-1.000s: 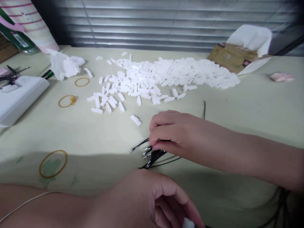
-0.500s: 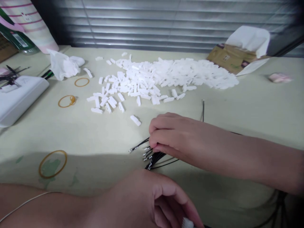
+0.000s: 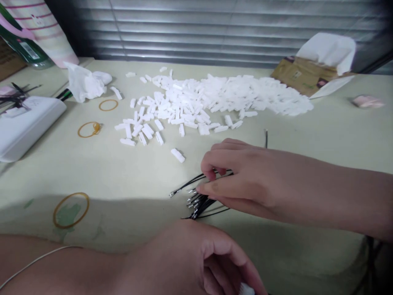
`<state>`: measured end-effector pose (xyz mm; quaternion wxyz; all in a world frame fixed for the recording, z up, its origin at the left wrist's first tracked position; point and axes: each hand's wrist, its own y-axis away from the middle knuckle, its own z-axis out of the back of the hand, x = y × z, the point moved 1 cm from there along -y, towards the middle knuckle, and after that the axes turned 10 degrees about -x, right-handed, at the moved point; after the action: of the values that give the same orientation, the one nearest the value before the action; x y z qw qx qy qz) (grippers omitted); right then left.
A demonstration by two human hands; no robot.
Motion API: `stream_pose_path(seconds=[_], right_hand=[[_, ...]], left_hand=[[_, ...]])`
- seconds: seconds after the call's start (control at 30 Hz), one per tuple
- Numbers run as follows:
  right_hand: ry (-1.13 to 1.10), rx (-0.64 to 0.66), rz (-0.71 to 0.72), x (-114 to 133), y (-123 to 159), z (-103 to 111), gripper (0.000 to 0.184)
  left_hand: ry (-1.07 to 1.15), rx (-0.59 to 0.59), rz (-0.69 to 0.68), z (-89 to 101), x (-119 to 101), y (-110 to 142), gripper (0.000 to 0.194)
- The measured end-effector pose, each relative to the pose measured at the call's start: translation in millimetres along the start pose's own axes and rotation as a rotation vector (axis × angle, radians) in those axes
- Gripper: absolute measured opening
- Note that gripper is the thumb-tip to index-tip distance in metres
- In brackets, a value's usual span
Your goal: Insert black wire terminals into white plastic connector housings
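Note:
My right hand (image 3: 238, 178) rests on a bundle of thin black wires (image 3: 196, 201) with metal tips, its fingers pinched together around one or two strands that lead off to the left. My left hand (image 3: 196, 262) lies at the bottom edge, fingers curled around a small white plastic piece (image 3: 245, 289) that only partly shows. Behind them a big heap of white plastic connector housings (image 3: 215, 98) spreads over the table, and one stray housing (image 3: 178, 155) lies just ahead of my right hand.
Rubber bands (image 3: 71, 209) (image 3: 88, 129) (image 3: 108, 105) lie to the left. A crumpled tissue (image 3: 87, 82) and a white box (image 3: 24, 127) sit at far left. A brown tissue box (image 3: 310, 69) stands at back right. A single wire (image 3: 265, 138) lies beyond my right hand.
My right hand has lifted its fingers slightly and drawn a strand or two up out of the bundle. My left hand has stayed where it was.

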<state>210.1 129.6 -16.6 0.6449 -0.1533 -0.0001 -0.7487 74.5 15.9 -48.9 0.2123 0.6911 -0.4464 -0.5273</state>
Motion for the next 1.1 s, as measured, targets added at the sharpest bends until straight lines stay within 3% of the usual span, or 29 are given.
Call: stream_pose_path(seconds=[0.33,0.53,0.77,0.9,1.1], right_hand=[[-0.038,0.024,0.048,1.9,2.5,-5.1,0.029],[-0.204,0.096,-0.073,0.3,1.6,-3.0,0.026],[-0.357,-0.076,-0.19,0.8,-5.3,-5.0,0.026],[-0.317,-0.018,-0.157,1.1,-9.9,-11.7,0.025],[-0.263,0.069,-0.179,1.9,-15.3,-10.1,0.027]], left_hand=[[-0.04,-0.068,0.06,-0.8,0.6,4.1,0.027],[-0.169,-0.039,0.05,2.0,-0.4,-0.5,0.036],[-0.183,-0.053,0.077,1.3,-2.3,1.6,0.036],[-0.143,-0.019,0.036,3.5,1.2,-1.9,0.026],[-0.178,0.018,-0.092,7.5,13.8,-1.5,0.026]])
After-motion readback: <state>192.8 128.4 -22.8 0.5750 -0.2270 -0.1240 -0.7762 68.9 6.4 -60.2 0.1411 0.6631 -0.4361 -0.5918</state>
